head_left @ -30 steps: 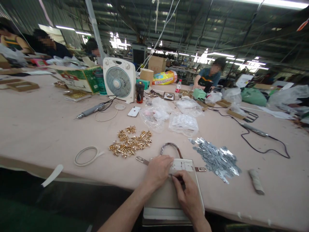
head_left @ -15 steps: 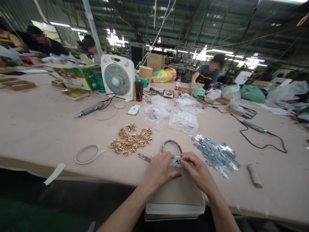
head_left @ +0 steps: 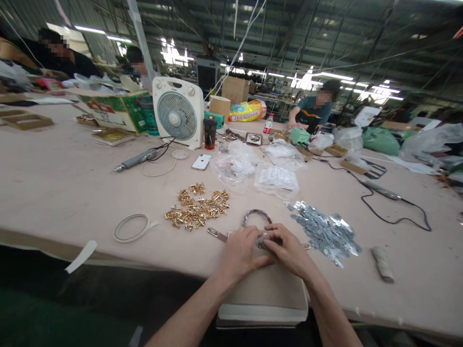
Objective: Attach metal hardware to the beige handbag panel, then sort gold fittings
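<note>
A beige handbag (head_left: 265, 289) lies over the table's front edge, its curved brown handle (head_left: 256, 212) pointing away from me. A brown strap with a metal end (head_left: 217, 234) sticks out on the left. My left hand (head_left: 243, 250) grips the bag's upper left part, thumb stretched across it. At the upper middle, my right hand (head_left: 287, 248) has its thumb and forefinger closed together near a small dark metallic piece (head_left: 261, 244). The fingers partly cover that piece, so I cannot tell whether they pinch it. Gold-coloured metal fittings (head_left: 197, 207) and flat silver metal plates (head_left: 327, 231) lie in heaps nearby.
A tape roll (head_left: 130, 228) lies left, a rolled beige piece (head_left: 382, 264) right. Corded tools, one grey (head_left: 135, 160) and one at right (head_left: 379, 189), rest on the table (head_left: 79, 188). Farther back are a fan (head_left: 178, 113), phone (head_left: 201, 162) and plastic bags (head_left: 277, 180). Other people sit beyond.
My right hand's fingers have shifted slightly left on the handbag. The pale, blue-marked patch seen earlier between my hands is now mostly covered, and a dark metallic piece shows there.
</note>
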`<state>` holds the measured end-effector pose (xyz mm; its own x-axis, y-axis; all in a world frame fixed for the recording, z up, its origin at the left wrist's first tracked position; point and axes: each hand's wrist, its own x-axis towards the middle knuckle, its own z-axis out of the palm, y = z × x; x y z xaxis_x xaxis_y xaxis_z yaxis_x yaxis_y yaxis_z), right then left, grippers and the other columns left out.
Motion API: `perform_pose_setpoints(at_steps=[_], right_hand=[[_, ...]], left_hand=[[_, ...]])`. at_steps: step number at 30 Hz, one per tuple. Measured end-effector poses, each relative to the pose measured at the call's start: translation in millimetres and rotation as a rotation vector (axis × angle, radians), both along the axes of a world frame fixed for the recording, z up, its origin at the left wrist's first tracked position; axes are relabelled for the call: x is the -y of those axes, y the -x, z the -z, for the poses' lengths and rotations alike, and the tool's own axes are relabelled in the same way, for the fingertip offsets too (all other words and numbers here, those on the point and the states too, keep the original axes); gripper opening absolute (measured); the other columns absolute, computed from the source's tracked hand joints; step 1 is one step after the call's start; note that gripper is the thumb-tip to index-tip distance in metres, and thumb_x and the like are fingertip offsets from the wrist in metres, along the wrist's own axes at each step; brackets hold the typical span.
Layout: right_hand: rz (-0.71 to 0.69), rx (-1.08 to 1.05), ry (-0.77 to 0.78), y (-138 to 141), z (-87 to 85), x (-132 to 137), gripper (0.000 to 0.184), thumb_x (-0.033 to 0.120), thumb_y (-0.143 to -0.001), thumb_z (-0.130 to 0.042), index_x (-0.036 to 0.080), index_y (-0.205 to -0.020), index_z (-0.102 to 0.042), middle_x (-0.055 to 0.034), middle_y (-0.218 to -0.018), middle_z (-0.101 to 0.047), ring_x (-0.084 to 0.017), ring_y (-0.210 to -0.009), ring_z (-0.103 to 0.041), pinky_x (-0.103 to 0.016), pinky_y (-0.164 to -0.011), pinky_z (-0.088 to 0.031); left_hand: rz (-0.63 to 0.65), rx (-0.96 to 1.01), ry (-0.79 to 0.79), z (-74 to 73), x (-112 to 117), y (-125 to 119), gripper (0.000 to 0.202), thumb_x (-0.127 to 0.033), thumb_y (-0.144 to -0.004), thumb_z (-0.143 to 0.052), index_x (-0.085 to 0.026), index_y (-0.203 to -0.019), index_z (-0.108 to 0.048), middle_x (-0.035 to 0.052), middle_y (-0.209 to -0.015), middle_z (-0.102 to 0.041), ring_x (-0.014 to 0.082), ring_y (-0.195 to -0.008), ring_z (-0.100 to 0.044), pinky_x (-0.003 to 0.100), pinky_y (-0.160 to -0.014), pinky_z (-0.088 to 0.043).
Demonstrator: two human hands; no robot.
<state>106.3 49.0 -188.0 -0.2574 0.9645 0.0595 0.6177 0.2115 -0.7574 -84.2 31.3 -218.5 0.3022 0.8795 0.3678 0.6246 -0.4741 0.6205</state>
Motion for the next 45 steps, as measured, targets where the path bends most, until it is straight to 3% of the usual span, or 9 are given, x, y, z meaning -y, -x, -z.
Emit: perform_pose_setpoints(at_steps=[7, 16, 27, 34, 39, 45], right_hand=[[0.029, -0.005, -0.092, 3.7, 9.8, 2.4, 0.013, 0.029, -0.087, -0.064, 0.024, -0.079, -0.072, -0.0083, -0.118, -0.065, -0.026, -0.116, -0.062, -0.042, -0.106, -0.043], [-0.009, 0.039, -0.208, 4.3, 9.2, 7.0, 0.009, 0.023, -0.089, -0.064, 0.024, -0.083, -0.071, -0.0074, -0.113, -0.068, -0.025, -0.113, -0.063, -0.042, -0.103, -0.046], [-0.077, 0.111, -0.142, 2.8, -0.7, 2.4, 0.011, 0.019, -0.086, -0.065, 0.026, -0.085, -0.073, -0.0055, -0.114, -0.068, -0.023, -0.11, -0.064, -0.038, -0.101, -0.047], [-0.044, -0.051, -0.127, -0.8, 14.0, 1.3, 0.004, 0.025, -0.087, -0.068, 0.024, -0.086, -0.071, -0.0064, -0.118, -0.066, -0.024, -0.117, -0.062, -0.04, -0.106, -0.045], [0.028, -0.227, -0.207, -8.8, 18.0, 15.4, 0.012, 0.033, -0.093, -0.067, 0.025, -0.101, -0.071, -0.0082, -0.123, -0.067, -0.024, -0.118, -0.062, -0.04, -0.106, -0.047], [0.172, -0.294, -0.449, -13.0, 19.6, 55.9, 0.01, 0.028, -0.096, -0.063, 0.027, -0.103, -0.07, -0.007, -0.105, -0.071, -0.024, -0.103, -0.067, -0.039, -0.093, -0.054]], left_hand=[[-0.001, 0.0, -0.027, 2.9, -0.2, 0.4, 0.062, -0.052, -0.074, -0.089, -0.028, -0.124, -0.062, 0.0029, -0.122, -0.07, 0.0265, -0.109, -0.066, 0.04, -0.092, -0.05], [0.002, 0.005, -0.058, 5.4, -0.6, -0.1, 0.056, -0.054, -0.077, -0.086, -0.027, -0.121, -0.065, 0.0038, -0.119, -0.07, 0.0256, -0.106, -0.066, 0.039, -0.092, -0.051], [0.024, 0.013, -0.04, -1.8, 0.0, 0.1, 0.052, -0.053, -0.077, -0.087, -0.029, -0.118, -0.066, 0.002, -0.116, -0.07, 0.0253, -0.105, -0.067, 0.038, -0.089, -0.052], [0.012, 0.012, -0.068, 1.6, 0.1, 0.0, 0.057, -0.052, -0.075, -0.088, -0.029, -0.122, -0.065, 0.0026, -0.119, -0.07, 0.026, -0.108, -0.067, 0.04, -0.093, -0.054], [0.003, -0.006, -0.091, 3.5, -0.4, -0.2, 0.059, -0.049, -0.073, -0.09, -0.028, -0.122, -0.065, 0.0046, -0.125, -0.069, 0.0288, -0.112, -0.067, 0.044, -0.094, -0.056], [0.012, -0.038, -0.114, 8.3, -1.1, -1.0, 0.056, -0.045, -0.077, -0.087, -0.026, -0.124, -0.063, 0.0077, -0.131, -0.068, 0.0307, -0.117, -0.065, 0.047, -0.099, -0.054]])
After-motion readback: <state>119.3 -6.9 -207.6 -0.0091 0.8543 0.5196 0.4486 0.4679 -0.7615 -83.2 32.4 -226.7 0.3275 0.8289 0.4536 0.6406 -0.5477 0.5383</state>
